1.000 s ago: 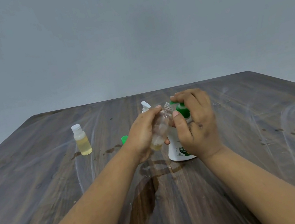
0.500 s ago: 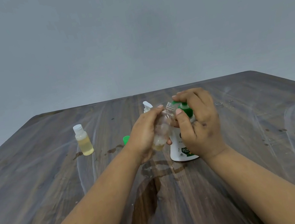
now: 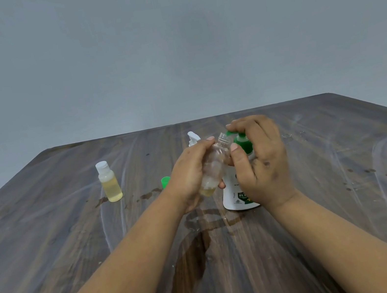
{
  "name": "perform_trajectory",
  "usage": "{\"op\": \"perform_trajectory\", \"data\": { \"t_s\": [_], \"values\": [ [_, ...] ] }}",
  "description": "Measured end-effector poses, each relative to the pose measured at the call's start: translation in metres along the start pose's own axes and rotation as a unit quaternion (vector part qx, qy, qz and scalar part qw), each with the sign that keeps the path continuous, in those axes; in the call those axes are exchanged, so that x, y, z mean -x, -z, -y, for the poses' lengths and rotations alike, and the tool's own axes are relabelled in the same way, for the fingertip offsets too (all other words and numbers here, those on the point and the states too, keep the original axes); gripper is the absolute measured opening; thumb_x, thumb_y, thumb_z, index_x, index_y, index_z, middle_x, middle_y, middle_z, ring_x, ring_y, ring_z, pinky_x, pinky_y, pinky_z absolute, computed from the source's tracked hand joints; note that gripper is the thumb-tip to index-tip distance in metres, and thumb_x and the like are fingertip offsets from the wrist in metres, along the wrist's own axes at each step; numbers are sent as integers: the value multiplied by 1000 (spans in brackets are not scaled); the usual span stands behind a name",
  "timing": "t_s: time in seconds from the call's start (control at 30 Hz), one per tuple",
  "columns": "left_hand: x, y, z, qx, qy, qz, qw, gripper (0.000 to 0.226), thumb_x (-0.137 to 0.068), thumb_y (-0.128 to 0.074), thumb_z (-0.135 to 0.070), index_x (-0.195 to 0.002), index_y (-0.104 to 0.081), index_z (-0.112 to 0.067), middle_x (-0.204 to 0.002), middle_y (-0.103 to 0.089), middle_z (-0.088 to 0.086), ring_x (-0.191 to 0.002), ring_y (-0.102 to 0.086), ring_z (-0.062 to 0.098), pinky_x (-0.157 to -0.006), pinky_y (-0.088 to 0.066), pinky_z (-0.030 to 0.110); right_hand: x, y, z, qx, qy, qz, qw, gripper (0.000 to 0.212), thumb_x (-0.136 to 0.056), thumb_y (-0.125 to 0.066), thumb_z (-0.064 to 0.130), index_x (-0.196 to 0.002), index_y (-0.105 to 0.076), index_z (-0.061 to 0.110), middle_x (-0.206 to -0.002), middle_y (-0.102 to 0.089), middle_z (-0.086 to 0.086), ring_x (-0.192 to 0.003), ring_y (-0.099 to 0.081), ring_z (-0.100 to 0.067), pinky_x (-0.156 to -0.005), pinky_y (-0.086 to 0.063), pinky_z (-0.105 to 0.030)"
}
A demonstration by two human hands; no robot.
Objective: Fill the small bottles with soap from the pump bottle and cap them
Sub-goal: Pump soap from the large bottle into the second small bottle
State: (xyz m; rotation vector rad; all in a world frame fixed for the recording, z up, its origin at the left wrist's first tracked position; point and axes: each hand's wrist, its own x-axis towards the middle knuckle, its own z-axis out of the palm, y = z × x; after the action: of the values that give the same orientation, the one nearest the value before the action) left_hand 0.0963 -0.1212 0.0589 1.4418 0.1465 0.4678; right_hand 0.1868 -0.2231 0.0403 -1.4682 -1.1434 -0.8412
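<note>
Under both forearms spreads a dark wooden table (image 3: pixel 50 249), streaked with pale smears and marked by a wet patch (image 3: pixel 193 270) nearer the person than the fingers. Behind the right hand (image 3: pixel 261 162) stands the white pump bottle (image 3: pixel 237 195), its green pump head (image 3: pixel 243 144) under that hand's curled fingers, which press down on it while the thumb reaches toward the left hand. The left hand (image 3: pixel 189 173) grips a clear small bottle (image 3: pixel 212 166), tilted so its open neck sits just at the green nozzle beside the right fingertips; a little yellowish soap lies at its base. Well to the left of the left fingers stands a capped small bottle (image 3: pixel 109 182), full of yellowish soap. Just left of the left wrist, a green cap (image 3: pixel 165 181) peeks out. Beyond the left fingertips a white pump top (image 3: pixel 193 138) shows.
</note>
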Motion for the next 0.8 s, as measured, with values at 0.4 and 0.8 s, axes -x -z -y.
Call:
{"op": "perform_trajectory", "data": {
  "t_s": [0.4, 0.8],
  "values": [
    [2, -2, -2, -3, 0, 2, 1000, 39, -105, -37, -26, -94, -62, 3, -65, -65, 6, -46, -54, 16, -44, -45, 28, 0, 1, 0, 1, -2, 6, 1000, 29, -84, -48, 14, -103, -65, 0, -104, -59, -8, -99, -52, -20, -88, -35, -11],
    [5, -3, -4, -7, -1, -3, 1000, 40, -105, -37, -26, -90, -63, -1, -67, -66, 7, -44, -53, 17, -43, -45, 27, 0, 3, 0, 0, 9, 16, 1000, 34, -82, -47, 15, -108, -63, -1, -108, -59, -9, -103, -53, -21, -90, -38, -16]
  ]
}}
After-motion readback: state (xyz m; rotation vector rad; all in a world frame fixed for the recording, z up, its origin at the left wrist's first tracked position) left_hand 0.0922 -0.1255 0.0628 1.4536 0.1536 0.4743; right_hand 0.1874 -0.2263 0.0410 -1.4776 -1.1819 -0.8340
